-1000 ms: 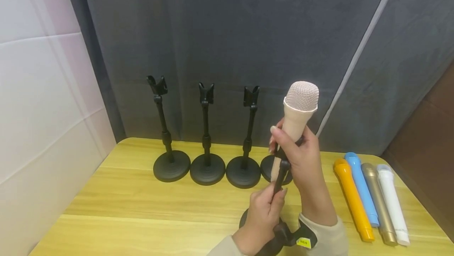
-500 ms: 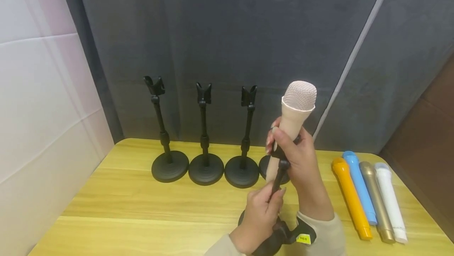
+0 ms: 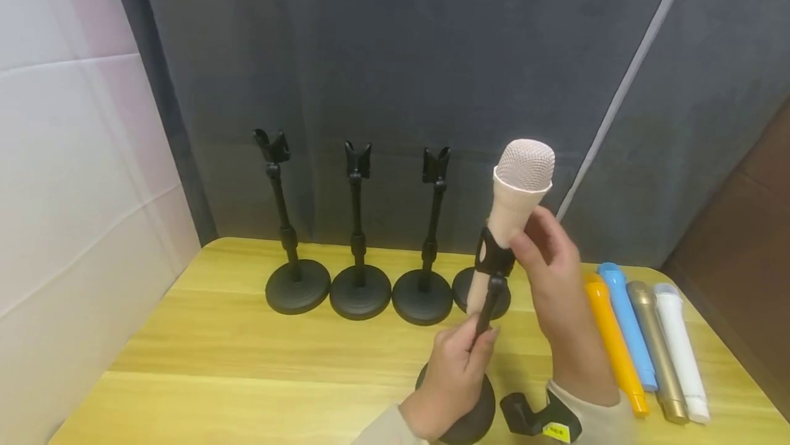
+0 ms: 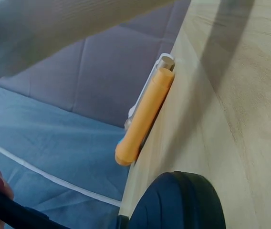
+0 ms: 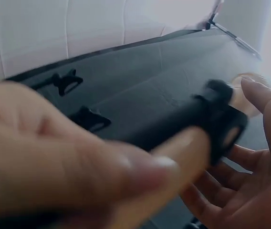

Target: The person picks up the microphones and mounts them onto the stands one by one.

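Two hands on my head feed, both by the beige microphone (image 3: 518, 201), out at three o'clock from the view's centre. Left hand (image 3: 447, 376), between five and six: fingers wrapped round the pole of the black stand (image 3: 489, 308). Does it touch the microphone's tail too? I can't tell. Right hand (image 3: 558, 287), four o'clock: fingers loosely bent and spread, thumb tip right at the microphone's side; contact or not, I can't say.

Into the clip (image 3: 494, 260): the microphone sits in it, head leaning towards one o'clock.

Around them, I see a first stand (image 3: 288, 238) at eight, a second stand (image 3: 358, 245) past seven, a third stand (image 3: 428, 249) at five, then a fourth base (image 3: 461, 292), half hidden behind the microphone. Four more microphones lie side by side at four o'clock: orange (image 3: 619, 345), blue (image 3: 628, 325), gold (image 3: 657, 349), white (image 3: 681, 352). My right forearm blocks part of the orange one.
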`<state>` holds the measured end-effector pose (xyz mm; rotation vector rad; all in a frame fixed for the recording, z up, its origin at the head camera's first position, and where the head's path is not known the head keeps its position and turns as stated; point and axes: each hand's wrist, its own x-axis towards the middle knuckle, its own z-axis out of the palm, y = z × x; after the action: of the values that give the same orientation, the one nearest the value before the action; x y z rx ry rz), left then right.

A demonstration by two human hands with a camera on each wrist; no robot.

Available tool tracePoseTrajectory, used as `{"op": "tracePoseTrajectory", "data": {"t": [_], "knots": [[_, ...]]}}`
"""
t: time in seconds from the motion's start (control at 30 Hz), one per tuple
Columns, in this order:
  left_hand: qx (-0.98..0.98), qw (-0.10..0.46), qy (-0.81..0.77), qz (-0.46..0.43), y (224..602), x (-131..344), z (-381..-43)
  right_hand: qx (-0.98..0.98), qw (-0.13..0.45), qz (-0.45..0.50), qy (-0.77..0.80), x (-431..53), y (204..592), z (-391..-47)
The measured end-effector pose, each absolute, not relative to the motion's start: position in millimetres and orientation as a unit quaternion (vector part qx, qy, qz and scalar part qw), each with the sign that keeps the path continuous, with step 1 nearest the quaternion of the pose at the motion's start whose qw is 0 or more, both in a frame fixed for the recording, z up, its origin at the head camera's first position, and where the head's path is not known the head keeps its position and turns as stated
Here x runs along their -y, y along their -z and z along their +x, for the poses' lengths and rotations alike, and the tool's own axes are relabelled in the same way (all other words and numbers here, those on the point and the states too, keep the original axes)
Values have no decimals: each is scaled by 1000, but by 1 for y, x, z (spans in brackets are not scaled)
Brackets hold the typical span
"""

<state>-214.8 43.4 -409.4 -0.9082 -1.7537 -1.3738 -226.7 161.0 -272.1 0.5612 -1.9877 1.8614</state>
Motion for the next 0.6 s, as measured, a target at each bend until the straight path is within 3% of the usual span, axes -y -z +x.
{"op": "tracePoseTrajectory", "data": {"t": [0.43,0.6], "knots": [[699,239,557,-380,404,-34,-211,816,168,209,-512,-203,295,-198],[711,149,587,-357,396,-27,-208,876,140,207,-413,-210,320,-190]]}}
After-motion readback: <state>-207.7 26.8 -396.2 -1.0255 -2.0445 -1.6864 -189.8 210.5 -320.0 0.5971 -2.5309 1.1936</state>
